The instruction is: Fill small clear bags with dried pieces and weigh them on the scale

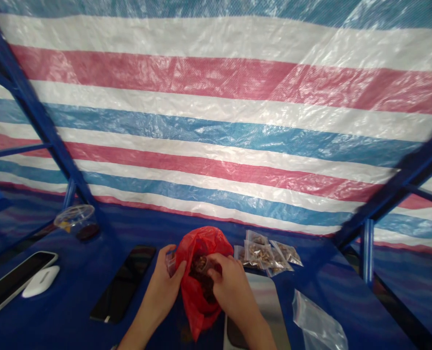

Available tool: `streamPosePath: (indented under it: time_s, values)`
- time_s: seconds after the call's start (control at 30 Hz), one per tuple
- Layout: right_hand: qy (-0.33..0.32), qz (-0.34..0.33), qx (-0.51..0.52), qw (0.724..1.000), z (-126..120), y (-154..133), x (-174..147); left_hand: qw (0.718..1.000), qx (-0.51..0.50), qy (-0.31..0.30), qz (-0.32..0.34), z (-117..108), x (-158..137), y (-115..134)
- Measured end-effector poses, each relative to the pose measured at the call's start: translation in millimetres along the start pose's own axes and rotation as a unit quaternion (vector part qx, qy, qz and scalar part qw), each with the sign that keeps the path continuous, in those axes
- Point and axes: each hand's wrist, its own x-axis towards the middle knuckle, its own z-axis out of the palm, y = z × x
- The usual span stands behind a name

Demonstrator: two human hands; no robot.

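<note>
A red plastic bag (204, 238) stands with its mouth open, and small brown dried pieces (200, 265) lie inside. At its left rim, my left hand (164, 279) is closed around a small clear plastic bag (171, 264), with the thumb against the red plastic. My right hand (230, 282) reaches into the mouth from the right, fingers bent together over the brown pieces. What exactly sits between those fingertips is partly hidden. Just beyond the right hand, several filled small zip bags (261, 253) lie in a pile.
A silver flat device (270, 296) lies under my right forearm. Loose clear zip bags (319, 321) are at the right. To the left are a black phone (126, 284), a white earbud case (41, 282), another phone (17, 279) and a clear plastic bowl (77, 221). Blue metal posts (37, 112) flank a striped tarp (219, 121).
</note>
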Motion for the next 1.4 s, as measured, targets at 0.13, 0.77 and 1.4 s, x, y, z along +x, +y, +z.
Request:
streamPosePath:
  time_s: [0.13, 0.77, 1.4]
  values:
    - [-0.002, -0.016, 0.029, 0.999, -3.2, 5.6, 4.5, 0.985, 0.111, 0.072, 0.11, -6.7, 4.7, -6.6]
    - [0.085, -0.217, 0.027, 0.972, -10.1, -29.0, -6.2, 0.979, 0.132, -0.078, 0.134, -0.9, -21.0, 19.7]
    - [-0.005, -0.124, -0.114, 0.986, -17.3, -19.2, -5.9, 0.987, 0.146, 0.052, 0.039, -13.4, -10.8, 15.4]
